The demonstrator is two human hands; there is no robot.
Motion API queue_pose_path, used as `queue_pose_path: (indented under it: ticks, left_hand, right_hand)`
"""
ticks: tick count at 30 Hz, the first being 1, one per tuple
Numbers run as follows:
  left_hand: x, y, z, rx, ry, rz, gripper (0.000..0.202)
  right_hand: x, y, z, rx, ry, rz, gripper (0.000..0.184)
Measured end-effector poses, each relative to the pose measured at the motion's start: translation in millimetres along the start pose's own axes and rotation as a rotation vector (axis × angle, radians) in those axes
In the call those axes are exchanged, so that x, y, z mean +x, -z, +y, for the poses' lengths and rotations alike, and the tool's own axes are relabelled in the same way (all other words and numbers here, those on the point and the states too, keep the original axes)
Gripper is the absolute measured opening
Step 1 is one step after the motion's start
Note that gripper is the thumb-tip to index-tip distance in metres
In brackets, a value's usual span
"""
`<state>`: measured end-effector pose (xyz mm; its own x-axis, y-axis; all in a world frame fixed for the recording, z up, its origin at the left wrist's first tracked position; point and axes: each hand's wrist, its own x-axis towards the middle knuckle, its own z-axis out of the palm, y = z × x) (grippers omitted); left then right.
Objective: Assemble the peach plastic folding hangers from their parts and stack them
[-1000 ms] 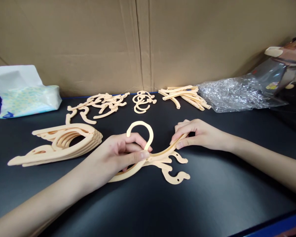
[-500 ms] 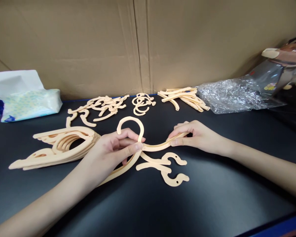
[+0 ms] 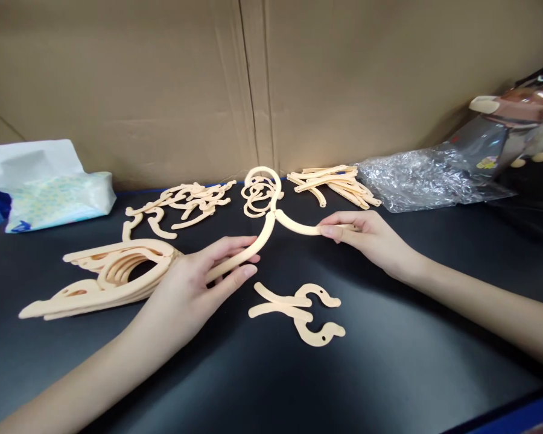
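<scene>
Both hands hold one cream hanger frame (image 3: 271, 220), a hook with two curved arms, lifted above the black table (image 3: 389, 361). My left hand (image 3: 199, 283) grips the left arm between thumb and fingers. My right hand (image 3: 362, 235) pinches the end of the right arm. Two loose curled hanger pieces (image 3: 298, 310) lie on the table below the frame, between my hands.
A stack of finished hangers (image 3: 113, 271) lies at the left. Piles of curled pieces (image 3: 181, 202), hook rings (image 3: 256, 196) and straight arms (image 3: 332, 181) line the back by a cardboard wall (image 3: 253, 78). A tissue pack (image 3: 49, 190) sits far left, crumpled plastic bag (image 3: 425, 178) at right.
The frame has risen and swung so its hook points away toward the back. My left hand slid from the hook's base down the left arm. The two loose pieces stayed on the table.
</scene>
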<state>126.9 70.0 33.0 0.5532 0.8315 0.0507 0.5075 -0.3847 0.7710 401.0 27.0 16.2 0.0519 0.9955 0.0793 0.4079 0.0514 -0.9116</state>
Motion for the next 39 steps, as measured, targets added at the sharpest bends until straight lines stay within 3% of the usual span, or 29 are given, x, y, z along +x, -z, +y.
queue_pose_path:
  ticks: [4,9,14,18,24,27,32,39]
  left_hand:
    - [0,0.7,-12,0.273,-0.085,0.052,0.039]
    - [1,-0.7,-16,0.300,-0.164,0.068,0.033]
    - [1,-1.5,-17,0.301,-0.159,0.082,0.031]
    - [2,-2.4,-17,0.297,-0.177,0.080,0.030]
    - [1,-3.7,-16,0.329,-0.239,0.073,0.029]
    - [0,-3.5,-16,0.357,-0.264,0.078,0.029]
    - [-1,-3.4,-16,0.411,-0.289,0.076,0.031]
    - [-1,1.2,-14,0.647,-0.396,0.117,0.027]
  right_hand:
    - [1,3,3,-0.046,0.018,0.068,0.031]
    - [-3,3,0,-0.105,0.100,0.045,0.028]
    - [-7,3,-2,-0.189,0.196,0.062,0.023]
    - [-7,4,-1,-0.350,0.324,0.080,0.017]
    - [-7,6,-1,-0.778,0.671,0.063,0.011]
    - [-9,6,-3,-0.895,0.748,0.083,0.013]
    - [-12,7,-7,-1.017,0.782,0.109,0.020]
    - [-13,20,-13,-1.188,0.696,0.065,0.023]
